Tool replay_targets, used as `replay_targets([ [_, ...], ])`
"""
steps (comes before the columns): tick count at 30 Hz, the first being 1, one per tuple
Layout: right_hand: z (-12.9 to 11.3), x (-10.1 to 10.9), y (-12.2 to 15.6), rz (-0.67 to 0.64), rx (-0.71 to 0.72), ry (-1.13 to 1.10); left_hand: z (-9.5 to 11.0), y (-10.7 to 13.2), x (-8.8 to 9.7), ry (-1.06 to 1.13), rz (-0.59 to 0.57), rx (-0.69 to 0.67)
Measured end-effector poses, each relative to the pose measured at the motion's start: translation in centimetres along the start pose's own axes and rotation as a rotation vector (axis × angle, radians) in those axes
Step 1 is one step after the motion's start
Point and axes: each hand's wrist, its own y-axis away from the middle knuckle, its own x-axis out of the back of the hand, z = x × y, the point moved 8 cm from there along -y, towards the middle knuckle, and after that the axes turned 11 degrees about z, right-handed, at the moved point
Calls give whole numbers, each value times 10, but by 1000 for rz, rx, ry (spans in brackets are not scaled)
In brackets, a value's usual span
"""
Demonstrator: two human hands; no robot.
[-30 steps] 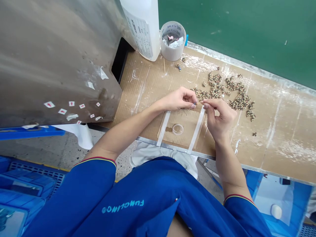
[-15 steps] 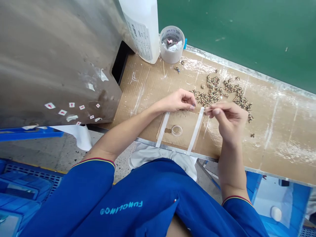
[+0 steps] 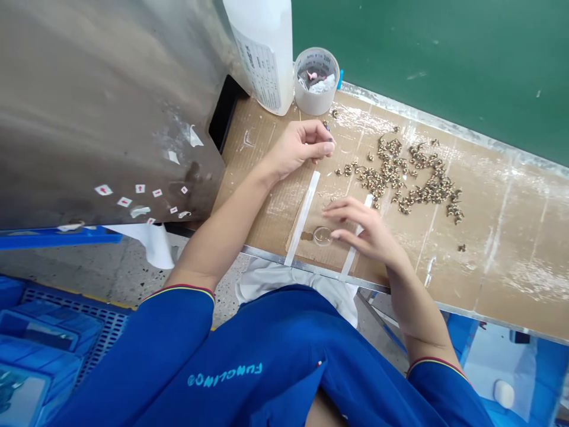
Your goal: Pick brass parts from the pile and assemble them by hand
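My left hand [image 3: 304,145] is raised over the cardboard near the tape-roll cup, thumb and forefinger pinched on a small dark piece [image 3: 330,140]. Too little of that piece shows to tell its kind. Lower down, my right hand [image 3: 364,231] has its fingers stretched and apart, with nothing visible in them. Its fingertips are beside a small clear round dish [image 3: 322,236], and I cannot tell whether they touch it. A scattered heap of tiny brass-coloured metal parts [image 3: 386,172] lies beyond my right hand.
White tape strips [image 3: 302,219] hold a cardboard piece on the cardboard-covered bench [image 3: 489,284]. A tape-roll cup [image 3: 316,98] with scraps stands beside a white bottle [image 3: 267,71]. A metal panel [image 3: 111,118] rises at left; a green surface [image 3: 422,53] lies beyond the bench.
My left hand has moved up and away from the heap towards the cup, still pinched. My right hand has come down and left to the clear dish, its fingers now spread from a pinch.
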Motion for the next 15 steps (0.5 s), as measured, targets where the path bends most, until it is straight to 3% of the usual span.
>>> replay_targets([
  [3,24,22,-8,246,-65,159,-9,1,-12,-9,-64,24],
  [5,39,23,-14,307,-88,284,-12,2,-18,-13,-91,30],
  [10,54,0,-24,207,-83,535,-12,2,-18,-22,-92,24],
  [15,52,0,-20,192,-104,568,-12,3,-20,-27,-110,15],
])
